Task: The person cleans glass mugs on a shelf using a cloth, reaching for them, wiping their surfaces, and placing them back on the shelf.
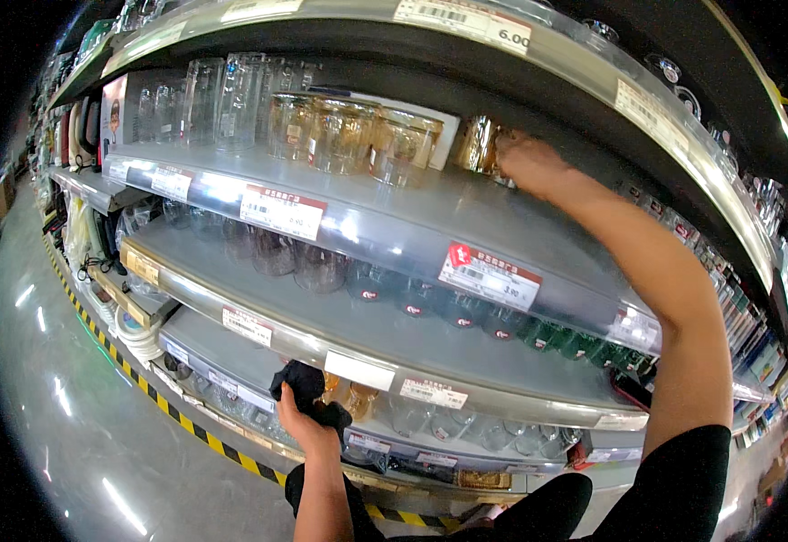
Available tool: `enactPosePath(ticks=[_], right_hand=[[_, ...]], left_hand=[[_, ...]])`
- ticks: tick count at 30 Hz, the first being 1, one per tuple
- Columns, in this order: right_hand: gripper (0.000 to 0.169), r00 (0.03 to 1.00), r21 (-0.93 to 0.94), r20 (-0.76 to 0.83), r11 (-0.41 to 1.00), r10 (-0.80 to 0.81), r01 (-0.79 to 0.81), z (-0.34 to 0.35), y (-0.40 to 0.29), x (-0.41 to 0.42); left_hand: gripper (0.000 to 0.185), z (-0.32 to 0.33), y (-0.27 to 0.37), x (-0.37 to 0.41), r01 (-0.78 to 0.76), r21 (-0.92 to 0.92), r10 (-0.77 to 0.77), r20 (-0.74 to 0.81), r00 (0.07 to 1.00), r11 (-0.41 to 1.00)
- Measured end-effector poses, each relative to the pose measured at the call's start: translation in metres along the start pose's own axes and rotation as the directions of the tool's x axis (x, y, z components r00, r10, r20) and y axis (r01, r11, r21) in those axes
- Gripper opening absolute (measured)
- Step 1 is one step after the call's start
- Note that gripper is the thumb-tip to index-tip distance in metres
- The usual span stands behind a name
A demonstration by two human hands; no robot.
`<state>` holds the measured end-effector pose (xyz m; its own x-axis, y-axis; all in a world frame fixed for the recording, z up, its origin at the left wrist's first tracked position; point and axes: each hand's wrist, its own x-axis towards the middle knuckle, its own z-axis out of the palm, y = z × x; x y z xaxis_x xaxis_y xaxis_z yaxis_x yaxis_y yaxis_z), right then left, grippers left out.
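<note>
My left hand (306,423) grips a bunched black cloth (299,386) in front of the lower shelves. My right hand (533,159) reaches onto the upper shelf (340,193), against the right side of a shiny gold glass (479,146). Motion blurs that hand and its fingers are partly hidden, so its grip is unclear. A small clear glass base shows just beneath it. To the left stand several amber-tinted glasses (343,139), with a white panel (447,143) behind them. Tall clear glasses (239,101) stand farther left.
Price labels (284,211) line the shelf fronts. Below are dark tinted glasses (323,267), green glasses (540,335) and clear glasses (411,417). Another shelf edge (570,57) runs above my right arm. Yellow-and-black floor tape (184,420) follows the shelf foot.
</note>
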<state>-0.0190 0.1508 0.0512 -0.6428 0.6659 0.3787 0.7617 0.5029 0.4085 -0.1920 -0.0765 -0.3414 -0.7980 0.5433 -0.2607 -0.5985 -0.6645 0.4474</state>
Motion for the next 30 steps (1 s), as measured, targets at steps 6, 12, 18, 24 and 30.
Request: enactPosePath(ticks=[6, 12, 18, 24, 30], right_hand=[[0.023, 0.916, -0.171, -0.265, 0.949, -0.302, 0.263, -0.029, 0.027, -0.086], [0.025, 0.914, 0.367, -0.405, 0.92, 0.024, 0.138, -0.056, 0.03, -0.181], [0.014, 0.89, 0.645, -0.412, 0.752, 0.197, 0.132, -0.057, -0.003, -0.259], [0.016, 0.75, 0.506, -0.658, 0.777, 0.066, 0.374, -0.048, -0.036, -0.347], [0.019, 0.881, 0.814, -0.397, 0.543, 0.259, 0.207, 0.004, -0.078, -0.396]], left_hand=[[0.029, 0.011, 0.009, -0.014, -0.061, 0.079, 0.062, -0.008, 0.998, 0.995], [0.029, -0.014, -0.001, 0.009, 0.036, 0.025, -0.038, 0.091, 0.995, 0.999], [0.026, 0.008, 0.023, -0.041, 0.008, 0.006, -0.01, 0.237, 0.972, 1.0], [0.04, 0.063, 0.052, -0.13, -0.12, -0.01, 0.107, 0.529, 0.841, 0.993], [0.05, 0.097, 0.064, -0.211, -0.161, -0.017, 0.107, 0.811, 0.575, 0.987]])
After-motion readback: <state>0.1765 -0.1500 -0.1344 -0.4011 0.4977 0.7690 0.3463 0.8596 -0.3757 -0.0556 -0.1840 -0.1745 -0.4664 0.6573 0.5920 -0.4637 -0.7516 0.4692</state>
